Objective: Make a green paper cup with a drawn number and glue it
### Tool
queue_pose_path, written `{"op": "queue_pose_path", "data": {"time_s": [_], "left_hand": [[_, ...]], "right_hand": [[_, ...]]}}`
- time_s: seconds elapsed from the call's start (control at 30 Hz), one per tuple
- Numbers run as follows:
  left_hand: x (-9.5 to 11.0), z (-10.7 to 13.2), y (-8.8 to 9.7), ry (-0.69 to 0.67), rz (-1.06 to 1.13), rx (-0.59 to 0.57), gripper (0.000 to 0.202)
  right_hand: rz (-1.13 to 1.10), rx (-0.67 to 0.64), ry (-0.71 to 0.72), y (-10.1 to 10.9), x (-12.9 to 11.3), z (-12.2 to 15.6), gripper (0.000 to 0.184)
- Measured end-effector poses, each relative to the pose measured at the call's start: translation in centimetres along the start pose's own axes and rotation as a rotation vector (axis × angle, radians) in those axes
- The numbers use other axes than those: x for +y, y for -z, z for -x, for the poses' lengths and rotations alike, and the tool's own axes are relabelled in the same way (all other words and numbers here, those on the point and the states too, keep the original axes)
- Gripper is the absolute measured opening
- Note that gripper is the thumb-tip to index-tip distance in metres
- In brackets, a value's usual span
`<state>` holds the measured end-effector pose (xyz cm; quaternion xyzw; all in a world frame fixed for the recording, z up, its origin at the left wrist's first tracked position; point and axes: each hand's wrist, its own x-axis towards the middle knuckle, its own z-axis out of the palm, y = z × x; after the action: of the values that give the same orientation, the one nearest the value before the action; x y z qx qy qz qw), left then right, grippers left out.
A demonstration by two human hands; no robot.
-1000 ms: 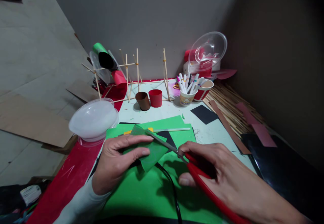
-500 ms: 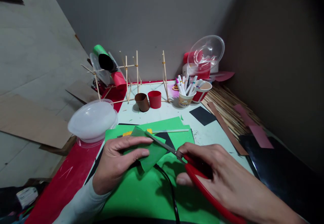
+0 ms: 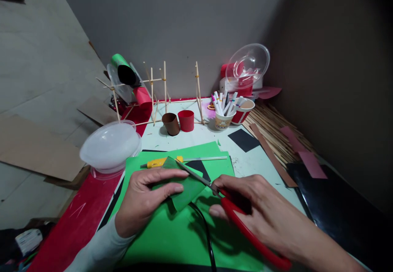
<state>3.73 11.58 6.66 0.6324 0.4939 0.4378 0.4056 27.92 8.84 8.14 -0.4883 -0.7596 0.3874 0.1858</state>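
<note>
My left hand (image 3: 153,196) pinches a small piece of green paper (image 3: 186,192) between thumb and fingers, holding it above larger green sheets (image 3: 172,239). My right hand (image 3: 254,206) grips red-handled scissors (image 3: 245,227), with the blades lying along the upper edge of the paper piece. Whether the blades are parted cannot be told. Just behind the hands, a yellow glue gun (image 3: 156,162) with a clear glue stick lies on the green sheets. Its black cord (image 3: 205,227) runs toward me. A black paper piece (image 3: 199,168) is partly hidden behind the scissors.
A brown paper ring (image 3: 170,124) and a red one (image 3: 186,121) stand before a stick frame (image 3: 165,87). Plastic bowls (image 3: 109,145) sit at left. A cup of markers (image 3: 225,120), black paper (image 3: 244,140) and wooden sticks (image 3: 276,128) are at right.
The green piece and scissors have shifted slightly against each other, and my left hand sits a little lower, showing more of the glue gun. The whole view has drifted slightly.
</note>
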Motion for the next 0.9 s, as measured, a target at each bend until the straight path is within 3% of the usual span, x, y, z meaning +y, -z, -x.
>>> {"op": "queue_pose_path", "data": {"time_s": [0.4, 0.6, 0.7, 0.8, 0.9], "left_hand": [[0.2, 0.2, 0.1, 0.033, -0.028, -0.02, 0.016], [-0.4, 0.0, 1.0, 0.065, -0.022, 0.015, 0.015], [-0.7, -0.3, 1.1, 0.092, 0.153, 0.106, 0.024], [-0.5, -0.5, 0.9, 0.119, 0.414, 0.186, 0.044], [-0.1, -0.8, 0.7, 0.114, 0.514, 0.202, 0.065]], "right_hand": [[-0.112, -0.035, 0.02, -0.2, 0.0, 0.0, 0.038], [0.028, 0.269, 0.006, 1.7, 0.3, 0.1, 0.035], [0.138, 0.374, 0.034, 2.4, 0.8, 0.6, 0.035], [0.179, 0.375, 0.013, 2.8, 1.3, 0.9, 0.038], [0.236, 0.352, -0.039, 2.8, 1.8, 0.9, 0.039]]}}
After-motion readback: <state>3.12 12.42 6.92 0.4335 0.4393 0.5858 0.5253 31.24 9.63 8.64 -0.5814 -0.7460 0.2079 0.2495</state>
